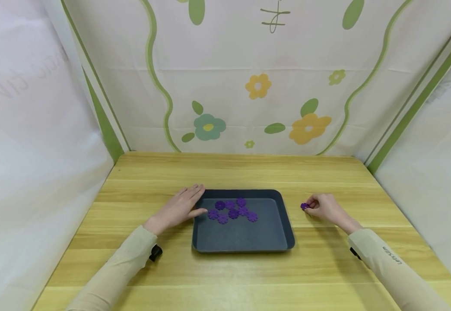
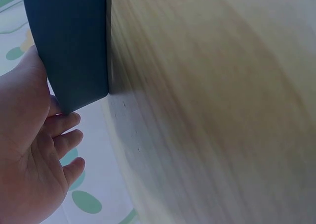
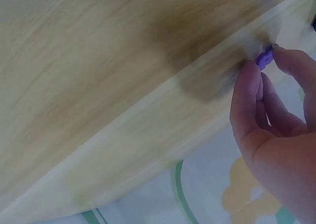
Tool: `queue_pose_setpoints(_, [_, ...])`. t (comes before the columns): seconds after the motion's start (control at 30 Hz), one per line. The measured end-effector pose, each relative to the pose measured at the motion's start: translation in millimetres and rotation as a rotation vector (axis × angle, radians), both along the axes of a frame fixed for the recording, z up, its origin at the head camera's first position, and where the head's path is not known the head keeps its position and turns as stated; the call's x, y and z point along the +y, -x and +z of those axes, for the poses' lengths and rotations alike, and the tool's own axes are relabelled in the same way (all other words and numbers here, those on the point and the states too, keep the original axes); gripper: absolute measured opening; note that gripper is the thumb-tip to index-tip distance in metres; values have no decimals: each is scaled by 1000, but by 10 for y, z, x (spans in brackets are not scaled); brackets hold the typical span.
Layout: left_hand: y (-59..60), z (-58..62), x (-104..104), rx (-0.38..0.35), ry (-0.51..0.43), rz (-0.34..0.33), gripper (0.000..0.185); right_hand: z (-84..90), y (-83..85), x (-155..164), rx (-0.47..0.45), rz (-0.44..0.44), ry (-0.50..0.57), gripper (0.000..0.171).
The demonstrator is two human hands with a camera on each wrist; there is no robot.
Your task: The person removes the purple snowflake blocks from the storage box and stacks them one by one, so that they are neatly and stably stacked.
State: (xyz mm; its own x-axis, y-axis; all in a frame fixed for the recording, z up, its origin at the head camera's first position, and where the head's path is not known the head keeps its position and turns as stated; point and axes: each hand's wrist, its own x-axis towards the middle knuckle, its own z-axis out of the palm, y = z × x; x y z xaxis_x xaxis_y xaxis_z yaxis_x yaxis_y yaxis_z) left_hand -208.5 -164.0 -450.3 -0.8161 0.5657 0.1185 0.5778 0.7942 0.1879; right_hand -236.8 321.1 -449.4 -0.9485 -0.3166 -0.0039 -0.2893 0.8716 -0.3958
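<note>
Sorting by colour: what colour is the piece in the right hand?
Purple piece; the head view shows it best.

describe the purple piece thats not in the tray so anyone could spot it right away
Start at the dark tray in the middle of the wooden table, then look to its right. There the right hand pinches one purple flower-shaped piece in its fingertips. All the others lie clustered inside the tray.

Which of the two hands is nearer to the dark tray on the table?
The left. The left hand rests against the far left corner of the tray. The right hand is apart from it on the table, to its right, pinching a purple piece.
</note>
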Motion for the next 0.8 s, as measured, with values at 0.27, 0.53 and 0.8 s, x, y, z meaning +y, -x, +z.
queue_pose_setpoints(0.27, [14, -30, -7, 9, -1, -2, 77, -11, -27, -23, 21, 7, 7, 18])
queue_pose_setpoints(0.53, [20, -43, -9, 13, -6, -4, 76, -3, -55, -47, 32, 13, -5, 17])
queue_pose_setpoints(0.8, [17, -19, -8, 2, -13, -6, 77, 20, -67, -50, 42, 20, -4, 19])
